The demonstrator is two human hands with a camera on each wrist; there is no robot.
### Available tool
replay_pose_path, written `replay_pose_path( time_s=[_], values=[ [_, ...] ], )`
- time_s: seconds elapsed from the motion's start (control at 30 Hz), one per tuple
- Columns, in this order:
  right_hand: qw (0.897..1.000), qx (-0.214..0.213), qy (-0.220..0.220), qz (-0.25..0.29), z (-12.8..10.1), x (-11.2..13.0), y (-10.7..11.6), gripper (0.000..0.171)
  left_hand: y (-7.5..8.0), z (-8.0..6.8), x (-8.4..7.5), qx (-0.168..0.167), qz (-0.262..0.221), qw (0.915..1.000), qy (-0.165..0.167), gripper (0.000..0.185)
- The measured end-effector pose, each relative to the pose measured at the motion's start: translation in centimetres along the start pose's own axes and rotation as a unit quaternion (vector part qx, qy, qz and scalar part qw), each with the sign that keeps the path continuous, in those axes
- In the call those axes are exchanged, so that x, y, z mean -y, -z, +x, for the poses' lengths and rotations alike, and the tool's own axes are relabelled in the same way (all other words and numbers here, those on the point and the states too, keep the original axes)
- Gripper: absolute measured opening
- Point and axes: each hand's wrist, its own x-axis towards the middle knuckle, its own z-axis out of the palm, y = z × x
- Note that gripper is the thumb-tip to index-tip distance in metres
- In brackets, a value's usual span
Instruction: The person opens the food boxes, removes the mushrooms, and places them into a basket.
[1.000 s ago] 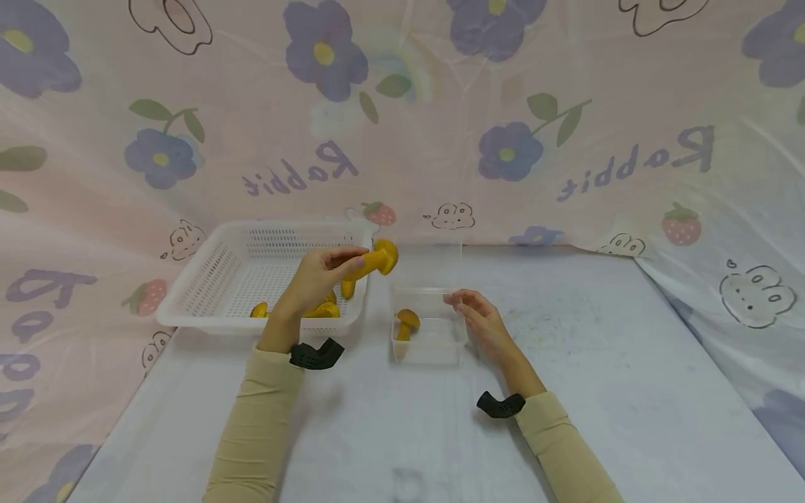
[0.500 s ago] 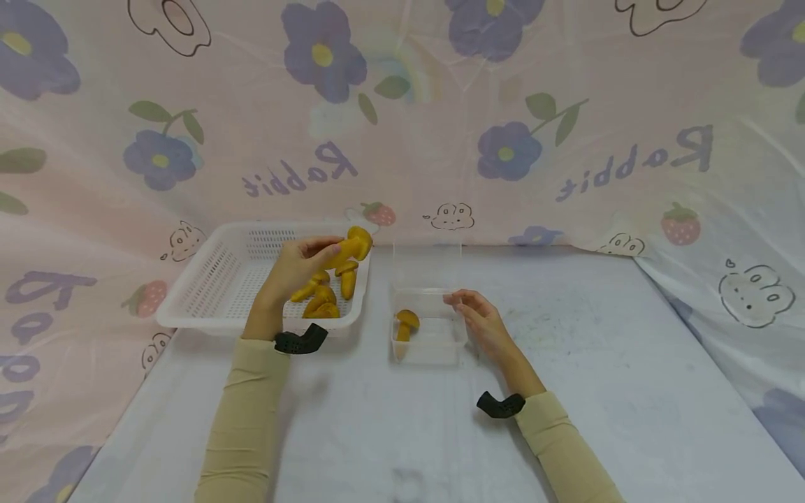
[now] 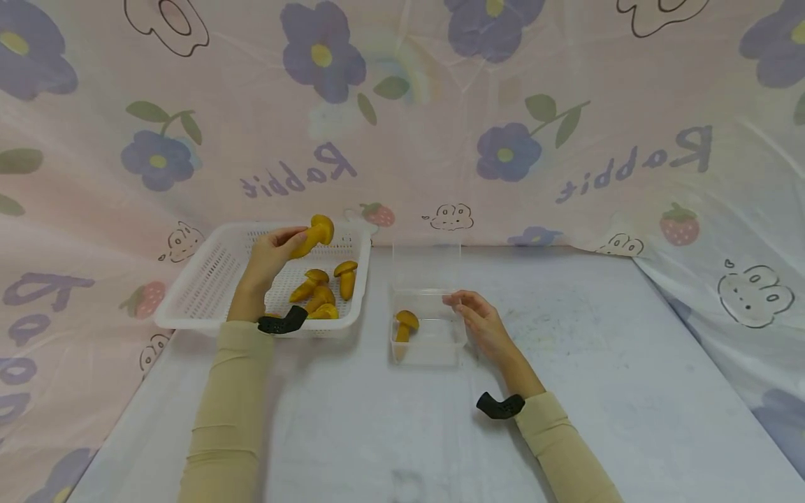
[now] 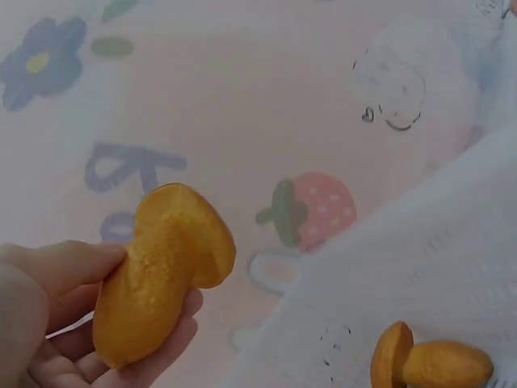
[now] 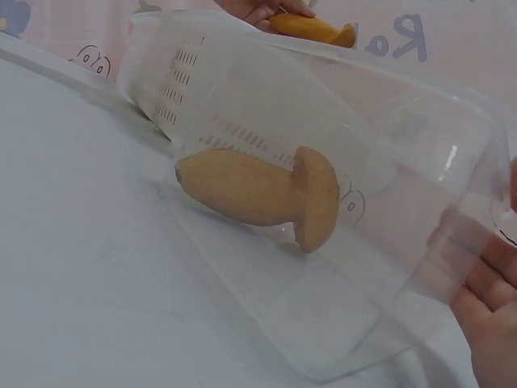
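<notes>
My left hand [image 3: 270,253] holds a yellow toy mushroom [image 3: 312,235] [image 4: 157,271] by its stem, raised above the white perforated basket [image 3: 201,279]. Several more toy mushrooms [image 3: 322,290] lie in the basket's right end; one [image 4: 428,364] shows in the left wrist view. My right hand [image 3: 481,318] grips the right wall of a small clear plastic box [image 3: 434,346] [image 5: 388,178] on the table. One toy mushroom [image 3: 405,325] [image 5: 262,192] lies inside that box at its left side.
The table is covered by a pale sheet [image 3: 597,363]. A floral "Rabbit" cloth [image 3: 440,126] hangs behind and drapes down both sides. The basket stands left of the clear box, a short gap apart.
My left hand has carried the mushroom leftward and back, from near the clear box to over the basket. My right hand has stayed on the box.
</notes>
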Motion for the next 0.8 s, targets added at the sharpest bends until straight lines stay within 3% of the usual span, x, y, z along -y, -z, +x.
replay_pose_path(
  time_s=[0.27,0.53,0.8],
  values=[
    [1.000,0.000,0.002,0.008,0.0,0.0,-0.1,0.022,0.8,0.6,1.1,-0.057,-0.014,0.9972,0.045,0.054],
    [1.000,-0.002,-0.003,0.008,0.0,-0.1,-0.2,0.023,1.0,1.1,2.5,-0.093,-0.080,0.9861,0.113,0.053],
    [1.000,-0.003,-0.005,0.004,0.0,0.1,-0.1,0.023,0.7,1.3,3.5,-0.111,-0.077,0.9816,0.135,0.048]
  ],
)
